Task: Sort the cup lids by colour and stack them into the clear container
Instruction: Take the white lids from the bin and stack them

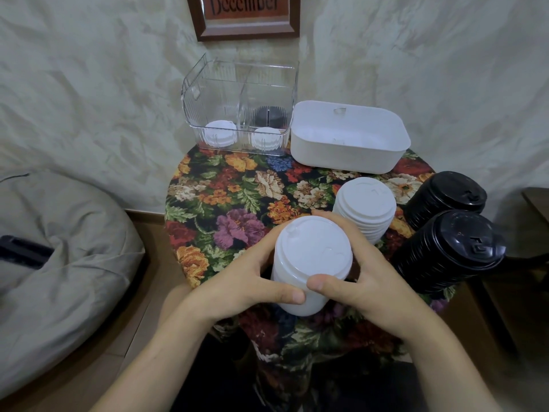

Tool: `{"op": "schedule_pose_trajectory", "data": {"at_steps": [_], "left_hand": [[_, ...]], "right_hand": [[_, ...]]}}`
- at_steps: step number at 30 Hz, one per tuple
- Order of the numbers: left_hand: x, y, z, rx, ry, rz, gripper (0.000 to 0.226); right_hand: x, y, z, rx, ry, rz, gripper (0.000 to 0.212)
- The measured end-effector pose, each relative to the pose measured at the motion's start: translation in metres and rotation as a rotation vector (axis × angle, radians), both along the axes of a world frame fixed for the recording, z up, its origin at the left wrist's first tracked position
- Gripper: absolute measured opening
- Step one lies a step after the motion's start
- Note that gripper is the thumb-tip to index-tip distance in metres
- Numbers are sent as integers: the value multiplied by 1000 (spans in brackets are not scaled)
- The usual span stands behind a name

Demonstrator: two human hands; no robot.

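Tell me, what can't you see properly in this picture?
All in the head view:
- The held white lid stack: its sides and lid count are covered by the left hand and right hand.
- The clear container: its ribbed walls blur how many lids lie inside.
- The framed sign: the top edge cuts off everything above "December".

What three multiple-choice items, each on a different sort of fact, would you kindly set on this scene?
1. Where is the white bin relative to the clear container? A. left; B. right; C. inside.
2. How many black lid stacks stand outside the container? A. one; B. two; C. four.
3. The near white stack is A. untouched; B. toppled; C. gripped by both hands.
Key: B: the bin sits at the container's right. B: two stand at the right. C: left hand and right hand wrap it.
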State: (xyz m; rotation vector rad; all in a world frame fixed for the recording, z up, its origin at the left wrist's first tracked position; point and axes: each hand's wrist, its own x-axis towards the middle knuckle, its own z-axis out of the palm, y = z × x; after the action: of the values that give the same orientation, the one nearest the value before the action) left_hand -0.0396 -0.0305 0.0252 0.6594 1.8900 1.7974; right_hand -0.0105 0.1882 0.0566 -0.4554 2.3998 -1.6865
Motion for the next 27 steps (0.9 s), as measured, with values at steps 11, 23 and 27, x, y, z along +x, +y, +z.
{"op": "schedule_pose_trajectory", "data": {"at_steps": [11, 23, 27], "left_hand": [[7, 4, -3, -14, 60, 55, 89], [6, -2, 6, 23, 8, -76, 86], [1, -2, 10, 143, -90, -51, 69]], "right_hand": [[8, -4, -7, 26, 9, -76, 77], [18, -13, -6, -1, 24, -154, 72], [16, -12, -5, -27, 7, -143, 70]]}}
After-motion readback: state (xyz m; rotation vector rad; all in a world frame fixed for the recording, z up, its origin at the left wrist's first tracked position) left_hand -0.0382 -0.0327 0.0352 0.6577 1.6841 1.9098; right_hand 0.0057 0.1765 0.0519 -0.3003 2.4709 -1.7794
